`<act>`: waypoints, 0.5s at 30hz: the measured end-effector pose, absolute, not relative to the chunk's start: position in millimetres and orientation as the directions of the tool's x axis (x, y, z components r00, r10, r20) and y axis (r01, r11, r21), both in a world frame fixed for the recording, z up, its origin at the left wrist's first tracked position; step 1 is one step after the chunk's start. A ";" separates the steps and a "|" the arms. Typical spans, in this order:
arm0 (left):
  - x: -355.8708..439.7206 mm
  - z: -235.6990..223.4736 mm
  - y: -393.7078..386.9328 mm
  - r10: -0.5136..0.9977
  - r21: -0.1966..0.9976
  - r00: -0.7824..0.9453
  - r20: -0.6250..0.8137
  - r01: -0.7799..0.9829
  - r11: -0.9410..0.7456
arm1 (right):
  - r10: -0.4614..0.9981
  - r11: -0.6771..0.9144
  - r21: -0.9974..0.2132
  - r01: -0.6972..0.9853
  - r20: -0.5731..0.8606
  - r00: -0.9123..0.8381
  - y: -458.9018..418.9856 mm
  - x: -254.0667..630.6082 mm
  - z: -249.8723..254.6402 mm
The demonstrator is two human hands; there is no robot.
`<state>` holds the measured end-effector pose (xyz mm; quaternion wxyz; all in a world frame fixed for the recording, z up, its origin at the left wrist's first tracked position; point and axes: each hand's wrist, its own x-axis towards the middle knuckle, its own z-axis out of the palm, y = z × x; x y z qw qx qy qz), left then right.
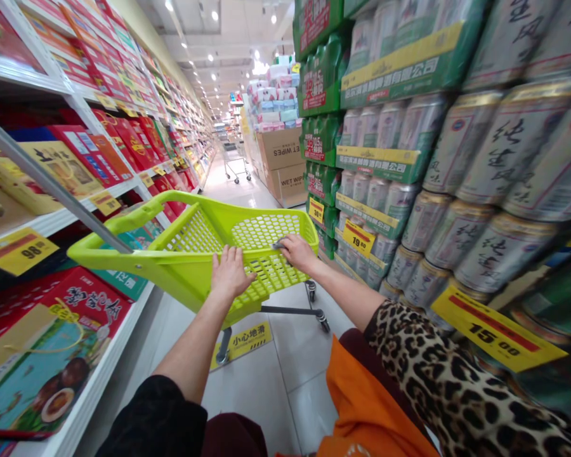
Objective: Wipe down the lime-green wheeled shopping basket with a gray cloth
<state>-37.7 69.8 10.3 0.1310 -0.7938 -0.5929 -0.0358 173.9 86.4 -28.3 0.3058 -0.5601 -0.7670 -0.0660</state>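
A bright green plastic shopping cart (190, 254) stands side-on in front of me, its basket walls perforated. My left hand (231, 273) rests on the near rim, fingers hooked over the edge and thumb apart against the side wall. Further right along the same rim, my right hand (297, 252) is closed around a small grey cloth (280, 243), pressed against the edge. Most of the cloth is hidden by the fingers. The cart's metal handle bar (52, 181) slants up to the left.
Shelves of red gift boxes (95, 298) line the left side. Stacked beer cans (485, 254) with yellow price tags rise close on the right. Wet wipe cartons (280, 158) and another cart (235, 162) stand further down the aisle. A yellow caution sticker (252, 339) lies on the floor.
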 end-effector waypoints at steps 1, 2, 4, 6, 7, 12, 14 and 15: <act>-37.9 10.1 69.7 0.931 -0.165 0.297 0.214 0.950 -0.265 | 0.838 0.319 -0.252 0.914 0.525 -0.148 86.1 187.3 -28.6; -37.8 9.9 69.5 0.931 -0.165 0.296 0.214 0.950 -0.265 | 0.854 0.270 -0.262 0.927 0.509 -0.105 85.9 200.2 -28.9; -36.4 10.2 68.9 0.934 -0.166 0.289 0.210 0.952 -0.257 | 0.869 0.201 -0.263 0.944 0.492 -0.048 86.5 219.4 -29.1; -34.0 11.0 68.3 0.941 -0.165 0.272 0.201 0.956 -0.241 | 0.873 0.158 -0.258 0.953 0.488 -0.013 88.5 224.2 -28.6; -32.7 11.5 68.1 0.944 -0.166 0.265 0.195 0.958 -0.235 | 0.873 0.138 -0.257 0.956 0.488 0.005 89.7 220.6 -28.2; -29.3 13.5 67.0 0.953 -0.189 0.244 0.182 0.959 -0.209 | 0.835 0.177 -0.236 0.956 0.551 -0.018 90.9 167.8 -25.6; -29.6 13.8 66.1 0.955 -0.201 0.233 0.182 0.960 -0.195 | 0.796 0.299 -0.193 0.935 0.590 -0.133 88.5 146.4 -24.3; -30.2 13.8 65.5 0.957 -0.207 0.228 0.180 0.960 -0.190 | 0.777 0.358 -0.170 0.918 0.600 -0.192 87.2 138.9 -23.8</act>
